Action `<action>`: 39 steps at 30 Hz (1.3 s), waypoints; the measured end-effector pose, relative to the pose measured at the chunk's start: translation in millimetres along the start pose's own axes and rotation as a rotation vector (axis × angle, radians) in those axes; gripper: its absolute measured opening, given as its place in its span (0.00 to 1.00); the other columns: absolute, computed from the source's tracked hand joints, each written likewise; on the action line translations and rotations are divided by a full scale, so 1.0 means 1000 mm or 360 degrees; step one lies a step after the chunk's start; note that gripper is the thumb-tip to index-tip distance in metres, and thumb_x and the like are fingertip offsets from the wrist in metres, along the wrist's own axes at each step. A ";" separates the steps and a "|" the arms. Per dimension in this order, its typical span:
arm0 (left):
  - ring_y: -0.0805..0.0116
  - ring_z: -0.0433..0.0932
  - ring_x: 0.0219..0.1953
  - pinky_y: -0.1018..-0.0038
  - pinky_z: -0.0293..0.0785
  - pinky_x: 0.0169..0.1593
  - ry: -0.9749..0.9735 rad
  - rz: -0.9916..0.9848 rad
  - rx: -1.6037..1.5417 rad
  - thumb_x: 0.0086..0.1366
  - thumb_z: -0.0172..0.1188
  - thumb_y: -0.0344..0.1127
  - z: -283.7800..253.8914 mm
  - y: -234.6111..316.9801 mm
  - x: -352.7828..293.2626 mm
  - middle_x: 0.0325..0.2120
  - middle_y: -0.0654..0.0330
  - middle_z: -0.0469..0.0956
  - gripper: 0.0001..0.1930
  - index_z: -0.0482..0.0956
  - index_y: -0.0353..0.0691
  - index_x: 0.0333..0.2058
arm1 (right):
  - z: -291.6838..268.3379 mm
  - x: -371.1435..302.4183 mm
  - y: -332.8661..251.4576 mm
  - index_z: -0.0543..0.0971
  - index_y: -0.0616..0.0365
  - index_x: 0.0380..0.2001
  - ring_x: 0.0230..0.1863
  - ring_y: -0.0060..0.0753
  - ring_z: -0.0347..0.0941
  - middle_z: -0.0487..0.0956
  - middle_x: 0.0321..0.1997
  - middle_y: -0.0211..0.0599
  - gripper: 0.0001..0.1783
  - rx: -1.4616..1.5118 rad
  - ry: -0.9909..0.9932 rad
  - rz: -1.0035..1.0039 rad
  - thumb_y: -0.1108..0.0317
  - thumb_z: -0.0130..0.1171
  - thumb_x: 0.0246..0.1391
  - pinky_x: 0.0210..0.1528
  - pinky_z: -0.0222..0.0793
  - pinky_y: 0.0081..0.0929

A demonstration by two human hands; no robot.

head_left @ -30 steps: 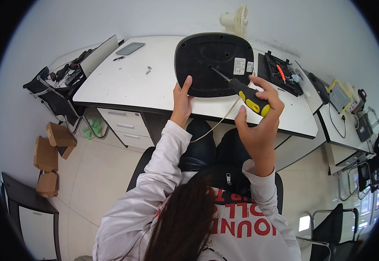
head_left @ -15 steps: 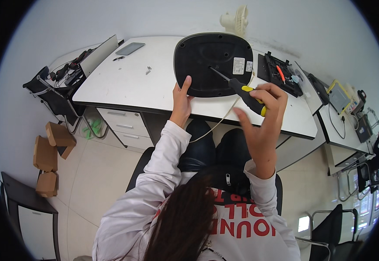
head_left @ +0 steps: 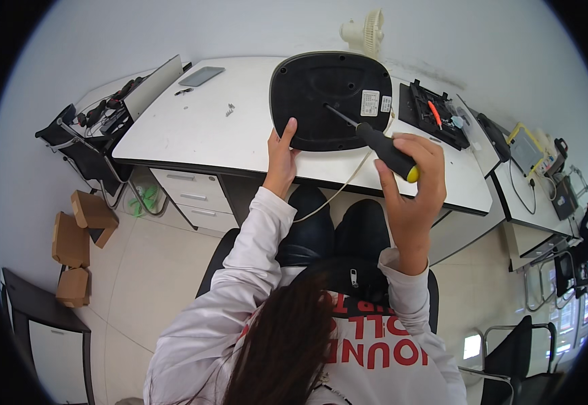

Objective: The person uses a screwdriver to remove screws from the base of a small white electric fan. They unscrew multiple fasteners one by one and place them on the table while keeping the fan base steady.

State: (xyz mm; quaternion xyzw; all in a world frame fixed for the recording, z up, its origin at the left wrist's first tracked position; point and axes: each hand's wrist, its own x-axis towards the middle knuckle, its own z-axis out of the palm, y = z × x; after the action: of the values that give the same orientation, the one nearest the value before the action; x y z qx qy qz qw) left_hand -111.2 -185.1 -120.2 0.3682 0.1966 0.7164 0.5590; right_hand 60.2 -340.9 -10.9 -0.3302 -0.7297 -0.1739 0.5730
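Observation:
A black, rounded appliance base is tilted up at the front of the white desk, its underside with screw holes and white labels toward me. My left hand grips its lower left edge, thumb on the face and the other fingers hidden behind. In my right hand, thumb and fingers close round the handle of a black and yellow screwdriver. Its shaft slants up to the left, with the tip at a hole near the middle of the base. A pale cord hangs from the base's right side toward my lap.
Several small screws and a grey tray lie on the desk to the left. At right is an open black tool case with orange-handled pliers. Behind stands a cream-coloured fan. Cardboard boxes sit on the floor.
The screwdriver handle has turned about its axis, so its yellow upper patch no longer shows. My right thumb has moved up against the handle. My left hand and the base stay nearly still.

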 end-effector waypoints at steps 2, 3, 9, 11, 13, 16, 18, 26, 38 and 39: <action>0.70 0.73 0.48 0.73 0.74 0.45 0.0000 0.0010 0.0009 0.59 0.61 0.48 0.000 0.000 0.002 0.47 0.60 0.74 0.28 0.67 0.38 0.53 | 0.002 0.001 0.002 0.67 0.55 0.50 0.46 0.43 0.71 0.72 0.45 0.44 0.30 0.0226 0.0006 0.0024 0.78 0.65 0.41 0.46 0.69 0.29; 0.70 0.73 0.48 0.73 0.74 0.45 -0.0003 0.0015 0.0020 0.59 0.61 0.48 0.001 -0.001 0.003 0.47 0.60 0.74 0.28 0.67 0.38 0.53 | 0.004 0.001 0.003 0.67 0.55 0.50 0.46 0.43 0.71 0.72 0.46 0.45 0.31 0.0336 0.0008 0.0042 0.79 0.65 0.41 0.46 0.69 0.29; 0.71 0.73 0.48 0.73 0.74 0.45 0.0010 0.0009 0.0018 0.59 0.62 0.48 0.001 -0.002 0.002 0.47 0.60 0.73 0.29 0.67 0.38 0.54 | 0.009 -0.003 0.001 0.65 0.55 0.51 0.49 0.48 0.70 0.68 0.49 0.50 0.32 0.0214 0.0142 -0.0019 0.81 0.64 0.41 0.47 0.70 0.31; 0.70 0.73 0.48 0.72 0.73 0.46 0.0014 0.0005 0.0027 0.59 0.62 0.48 0.000 -0.002 0.002 0.47 0.60 0.73 0.29 0.67 0.38 0.54 | 0.007 -0.006 0.008 0.65 0.57 0.51 0.50 0.44 0.71 0.71 0.49 0.49 0.32 0.0203 0.0064 0.0019 0.83 0.62 0.41 0.44 0.71 0.29; 0.70 0.73 0.48 0.72 0.73 0.46 0.0020 -0.0001 0.0025 0.59 0.62 0.48 -0.002 -0.001 0.002 0.47 0.60 0.73 0.29 0.67 0.38 0.54 | 0.003 -0.006 0.011 0.65 0.58 0.51 0.52 0.43 0.71 0.73 0.49 0.48 0.31 0.0300 -0.0038 0.0047 0.84 0.61 0.41 0.44 0.72 0.28; 0.70 0.73 0.48 0.72 0.73 0.45 -0.0002 0.0012 0.0008 0.59 0.62 0.48 0.000 -0.003 0.003 0.47 0.60 0.73 0.29 0.67 0.38 0.53 | 0.008 -0.004 0.007 0.66 0.59 0.48 0.56 0.46 0.68 0.72 0.50 0.49 0.29 0.0554 -0.0107 0.0048 0.83 0.62 0.41 0.53 0.65 0.32; 0.70 0.73 0.47 0.72 0.73 0.45 -0.0006 -0.0005 -0.0003 0.59 0.62 0.48 0.001 -0.002 0.001 0.47 0.60 0.73 0.28 0.68 0.38 0.53 | 0.019 -0.006 0.003 0.66 0.59 0.45 0.56 0.49 0.67 0.70 0.53 0.52 0.28 0.0832 -0.0004 0.0105 0.79 0.66 0.39 0.57 0.61 0.34; 0.71 0.74 0.46 0.73 0.73 0.45 -0.0017 0.0018 0.0065 0.59 0.62 0.48 -0.001 -0.001 0.001 0.45 0.60 0.75 0.27 0.68 0.38 0.52 | 0.008 -0.005 -0.002 0.68 0.58 0.44 0.42 0.46 0.75 0.76 0.43 0.49 0.26 0.0147 -0.0033 0.0056 0.80 0.66 0.39 0.43 0.71 0.30; 0.70 0.74 0.47 0.73 0.73 0.45 0.0005 0.0008 0.0077 0.60 0.61 0.47 0.006 0.002 0.000 0.45 0.60 0.75 0.27 0.68 0.37 0.52 | 0.010 -0.010 0.005 0.65 0.60 0.44 0.49 0.44 0.71 0.73 0.48 0.51 0.24 0.0189 0.0199 0.0131 0.79 0.63 0.44 0.48 0.67 0.31; 0.70 0.73 0.47 0.73 0.73 0.45 0.0013 0.0002 0.0071 0.60 0.61 0.47 0.004 0.000 -0.001 0.46 0.60 0.74 0.27 0.68 0.37 0.53 | 0.012 -0.013 0.007 0.66 0.60 0.44 0.50 0.44 0.71 0.72 0.48 0.50 0.23 0.0367 0.0263 0.0142 0.78 0.63 0.44 0.49 0.67 0.32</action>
State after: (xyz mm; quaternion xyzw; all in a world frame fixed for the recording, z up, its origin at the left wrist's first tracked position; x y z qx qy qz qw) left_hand -108.7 -186.3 -117.7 0.3779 0.2146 0.7137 0.5493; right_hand 57.8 -332.2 -27.0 -0.2789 -0.6797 -0.0899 0.6724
